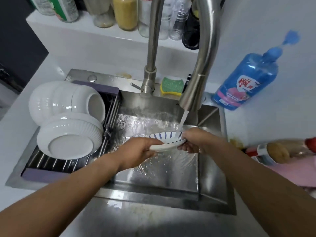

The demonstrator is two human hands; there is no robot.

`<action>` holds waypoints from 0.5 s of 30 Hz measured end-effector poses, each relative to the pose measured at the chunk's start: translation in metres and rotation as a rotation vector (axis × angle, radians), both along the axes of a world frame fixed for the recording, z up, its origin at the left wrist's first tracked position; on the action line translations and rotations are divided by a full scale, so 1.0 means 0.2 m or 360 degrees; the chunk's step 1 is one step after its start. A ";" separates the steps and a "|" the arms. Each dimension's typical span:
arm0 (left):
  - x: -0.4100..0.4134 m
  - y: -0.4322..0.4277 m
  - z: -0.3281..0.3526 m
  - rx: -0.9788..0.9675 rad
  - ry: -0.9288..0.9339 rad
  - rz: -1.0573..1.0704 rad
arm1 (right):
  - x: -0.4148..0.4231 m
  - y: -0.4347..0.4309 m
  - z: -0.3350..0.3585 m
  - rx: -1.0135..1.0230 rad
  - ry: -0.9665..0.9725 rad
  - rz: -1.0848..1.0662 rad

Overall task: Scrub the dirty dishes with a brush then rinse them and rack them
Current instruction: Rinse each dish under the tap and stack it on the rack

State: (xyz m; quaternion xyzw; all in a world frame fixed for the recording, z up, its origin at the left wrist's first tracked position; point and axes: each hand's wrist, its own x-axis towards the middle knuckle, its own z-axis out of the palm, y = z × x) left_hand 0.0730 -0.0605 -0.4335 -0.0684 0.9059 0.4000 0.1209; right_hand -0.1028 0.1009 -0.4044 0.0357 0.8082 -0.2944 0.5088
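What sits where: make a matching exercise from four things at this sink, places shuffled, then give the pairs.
1. patterned dish
2. sponge
3. blue bottle
4. white bowls

A. on the rack
B. on the counter right of the sink
C. under the tap's stream
D. on the sink ledge beside the tap base

Pairs: 1-C, 2-D, 3-B, 4-A

Brushed steel sink (212, 182) and faucet (203, 53); glossy white ceramic bowls (68, 139); translucent blue plastic bottle (246, 82).
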 end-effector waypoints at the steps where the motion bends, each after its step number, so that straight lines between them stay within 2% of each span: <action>1: -0.02 0.01 0.00 0.0081 -0.0008 0.0071 | -0.01 -0.01 0.01 0.0008 -0.0014 -0.0067; 3: -0.05 0.03 0.02 0.0436 -0.0094 0.0249 | -0.04 -0.01 0.03 0.0024 -0.0013 -0.0181; 4: -0.07 0.04 0.04 0.0642 -0.0127 0.0327 | -0.05 -0.02 0.04 0.0007 0.0104 -0.0168; 7: -0.10 0.09 0.09 0.1059 -0.0186 0.0517 | -0.02 -0.07 0.05 -0.0050 0.0693 0.0200; 10: -0.14 0.15 0.11 0.1255 -0.0221 0.0618 | 0.16 -0.13 0.01 -0.0260 0.1072 0.0188; 12: -0.15 0.19 0.14 0.1283 -0.0230 0.0659 | 0.25 -0.18 -0.02 -0.0286 0.1255 0.0185; 15: -0.14 0.19 0.15 0.1414 -0.0273 0.0726 | 0.26 -0.21 -0.03 -0.0237 0.1236 0.0371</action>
